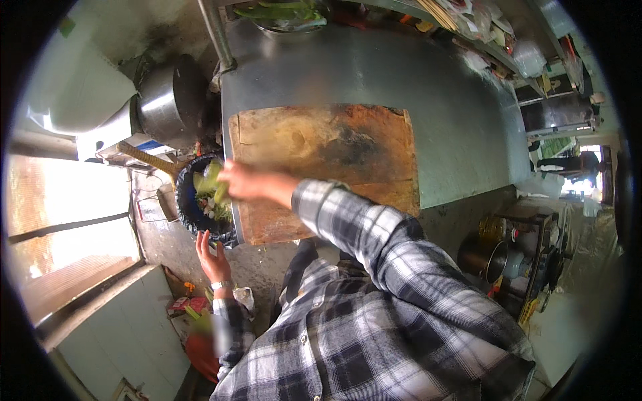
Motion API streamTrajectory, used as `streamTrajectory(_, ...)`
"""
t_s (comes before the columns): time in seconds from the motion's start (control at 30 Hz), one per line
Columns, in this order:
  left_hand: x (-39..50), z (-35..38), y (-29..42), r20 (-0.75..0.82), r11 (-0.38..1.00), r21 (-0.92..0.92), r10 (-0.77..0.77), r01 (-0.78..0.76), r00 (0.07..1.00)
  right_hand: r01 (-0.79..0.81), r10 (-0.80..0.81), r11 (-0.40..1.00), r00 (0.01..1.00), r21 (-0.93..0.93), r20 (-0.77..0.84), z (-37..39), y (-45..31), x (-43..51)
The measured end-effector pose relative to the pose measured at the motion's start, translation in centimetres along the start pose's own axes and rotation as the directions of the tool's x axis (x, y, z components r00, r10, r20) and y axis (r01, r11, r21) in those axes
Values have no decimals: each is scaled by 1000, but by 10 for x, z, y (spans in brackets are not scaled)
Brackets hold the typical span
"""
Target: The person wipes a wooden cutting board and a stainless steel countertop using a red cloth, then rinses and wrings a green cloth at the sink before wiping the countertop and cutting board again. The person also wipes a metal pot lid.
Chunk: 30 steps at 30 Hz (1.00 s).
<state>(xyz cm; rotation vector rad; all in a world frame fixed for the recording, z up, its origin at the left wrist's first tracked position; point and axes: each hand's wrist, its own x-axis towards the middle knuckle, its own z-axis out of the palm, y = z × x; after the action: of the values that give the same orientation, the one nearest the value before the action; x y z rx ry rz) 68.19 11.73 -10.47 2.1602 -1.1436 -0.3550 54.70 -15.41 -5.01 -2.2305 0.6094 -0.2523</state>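
My right hand (pixel 241 180) reaches across the left edge of a worn wooden cutting board (pixel 321 150) to a bin lined with a black plastic bag (pixel 186 213). Blurred green vegetable pieces (pixel 213 183) are at its fingertips, over the bin; whether the fingers still grip them is unclear. Inside the bin lie green and whitish scraps (pixel 213 206). Just below the bin's near rim, my left hand (pixel 213 260) is raised with its fingers apart and nothing in it. The board rests on a metal worktop (pixel 451 130), its left side close to the table edge.
A metal post (pixel 216 35) rises at the worktop's back left corner. A bowl of long green vegetables (pixel 286 20) stands at the back. Left of the worktop is a large metal pot (pixel 170 100). To the right, a low rack (pixel 531 250) stands beside another pot (pixel 481 258).
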Motion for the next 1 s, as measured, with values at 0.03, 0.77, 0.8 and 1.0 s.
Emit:
streamTrajectory(0.03,7,4,3,-3,1000,-20,8,-9,1000,32,-38,997,995,63,93,6,-16,-8)
streamTrajectory(0.77,58,-27,11,-101,789,-600,-235,129,967,167,-203,952,972,258,119,89,-84,-100)
streamTrajectory(0.8,64,-36,11,-145,807,-578,-242,116,959,144,-149,940,989,309,-9,74,-78,-103)
streamTrajectory(1.0,70,-28,8,-77,766,-614,-299,191,951,-303,520,848,636,435,-570,-89,61,-242)
